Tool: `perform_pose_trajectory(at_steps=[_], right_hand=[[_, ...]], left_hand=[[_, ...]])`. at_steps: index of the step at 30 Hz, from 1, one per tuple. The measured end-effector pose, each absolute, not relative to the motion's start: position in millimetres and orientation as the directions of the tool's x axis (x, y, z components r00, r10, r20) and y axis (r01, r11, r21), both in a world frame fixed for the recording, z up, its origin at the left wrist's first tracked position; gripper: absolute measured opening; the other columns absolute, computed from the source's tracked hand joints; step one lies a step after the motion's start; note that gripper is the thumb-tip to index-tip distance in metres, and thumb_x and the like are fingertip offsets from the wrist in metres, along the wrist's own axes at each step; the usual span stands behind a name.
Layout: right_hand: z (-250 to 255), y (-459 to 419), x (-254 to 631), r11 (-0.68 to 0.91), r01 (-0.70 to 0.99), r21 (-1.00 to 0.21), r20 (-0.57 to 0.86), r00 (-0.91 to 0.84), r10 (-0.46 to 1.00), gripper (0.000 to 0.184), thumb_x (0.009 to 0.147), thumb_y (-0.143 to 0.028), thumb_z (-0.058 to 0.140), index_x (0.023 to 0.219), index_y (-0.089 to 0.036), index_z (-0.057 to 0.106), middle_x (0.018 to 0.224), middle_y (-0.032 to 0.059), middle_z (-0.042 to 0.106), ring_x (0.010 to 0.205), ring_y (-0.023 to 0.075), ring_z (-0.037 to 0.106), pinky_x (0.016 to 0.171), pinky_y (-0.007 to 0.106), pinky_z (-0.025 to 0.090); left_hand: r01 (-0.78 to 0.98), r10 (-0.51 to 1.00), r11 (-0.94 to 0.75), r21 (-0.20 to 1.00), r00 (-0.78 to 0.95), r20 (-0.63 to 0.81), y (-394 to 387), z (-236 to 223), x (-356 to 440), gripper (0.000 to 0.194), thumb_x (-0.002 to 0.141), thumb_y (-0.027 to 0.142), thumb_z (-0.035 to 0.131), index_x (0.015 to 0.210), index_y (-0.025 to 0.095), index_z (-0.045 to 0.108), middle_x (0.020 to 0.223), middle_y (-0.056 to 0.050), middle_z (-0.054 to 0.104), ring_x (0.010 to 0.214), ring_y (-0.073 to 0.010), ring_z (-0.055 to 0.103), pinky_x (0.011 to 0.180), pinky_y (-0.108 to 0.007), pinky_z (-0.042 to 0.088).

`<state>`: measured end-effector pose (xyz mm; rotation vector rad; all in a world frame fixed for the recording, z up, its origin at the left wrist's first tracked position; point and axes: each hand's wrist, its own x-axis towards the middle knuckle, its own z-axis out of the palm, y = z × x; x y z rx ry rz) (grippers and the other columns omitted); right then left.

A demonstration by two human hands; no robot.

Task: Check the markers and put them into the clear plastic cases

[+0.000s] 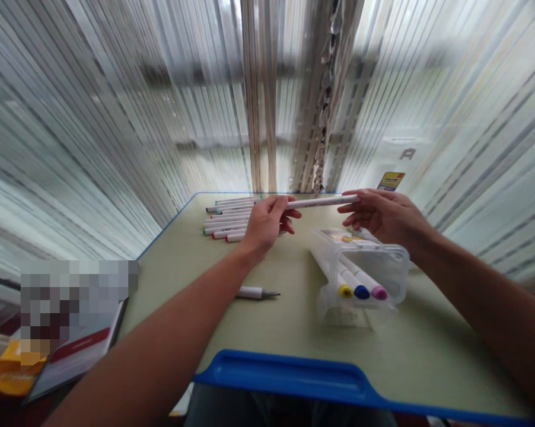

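Observation:
A white marker (321, 202) is stretched level between my two hands above the far part of the table. My left hand (270, 222) pinches its left end, and the fingers of my right hand (381, 212) close on its right end. Beneath my right hand lies a clear plastic case (403, 273) on its side, its open end toward me. Inside it are markers with yellow, blue and pink (379, 292) ends. Several white markers (225, 226) with coloured ends lie in a row left of my left hand, which partly hides them. An uncapped marker (255, 292) rests nearer me, partly behind my left forearm.
The pale green table (285, 332) has a blue edge with a moulded blue tray (289, 375) at the front. String curtains (205, 107) hang behind it. At the left, beyond the table edge, sit a flat dark-edged item (78, 356) and a yellow packet (9, 367).

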<state>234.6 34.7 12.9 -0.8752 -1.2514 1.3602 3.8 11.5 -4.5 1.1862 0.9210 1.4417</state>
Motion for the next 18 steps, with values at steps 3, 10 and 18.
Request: perform_pose_trajectory(at_steps=[3, 10, 18], right_hand=[[11.8, 35.8, 235.8, 0.09, -0.201, -0.975, 0.128, -0.182, 0.975, 0.015, 0.091, -0.025, 0.063, 0.09, -0.018, 0.077, 0.076, 0.0081, 0.078, 0.054, 0.0154, 0.071, 0.045, 0.021, 0.052], [7.2, 41.2, 237.4, 0.125, -0.192, -0.973, 0.162, -0.192, 0.968, 0.018, 0.087, -0.033, 0.071, 0.086, -0.016, 0.075, 0.075, 0.0088, 0.077, 0.054, 0.0154, 0.071, 0.045, 0.02, 0.052], [4.4, 38.7, 234.3, 0.178, -0.147, -0.973, 0.206, -0.203, 0.957, 0.035, 0.067, -0.041, 0.09, 0.085, -0.015, 0.075, 0.07, 0.0062, 0.076, 0.053, 0.014, 0.07, 0.045, 0.019, 0.052]], left_hand=[[-0.189, 0.975, -0.216, 0.958, 0.01, 0.222, 11.0, -5.6, 3.7, 0.02, 0.097, 0.031, 0.058, 0.099, 0.013, 0.067, 0.074, -0.003, 0.071, 0.046, -0.007, 0.056, 0.049, -0.021, 0.049], [-0.121, 0.962, -0.267, 0.956, 0.021, 0.271, 11.8, -8.7, 3.7, 0.026, 0.085, 0.037, 0.073, 0.094, 0.013, 0.067, 0.075, -0.002, 0.072, 0.047, -0.0058, 0.057, 0.048, -0.019, 0.048], [-0.024, 0.95, -0.314, 0.949, -0.004, 0.314, 11.6, -7.1, 2.1, 0.04, 0.074, 0.046, 0.082, 0.089, 0.011, 0.071, 0.072, -0.004, 0.071, 0.048, -0.0068, 0.055, 0.047, -0.02, 0.047]])
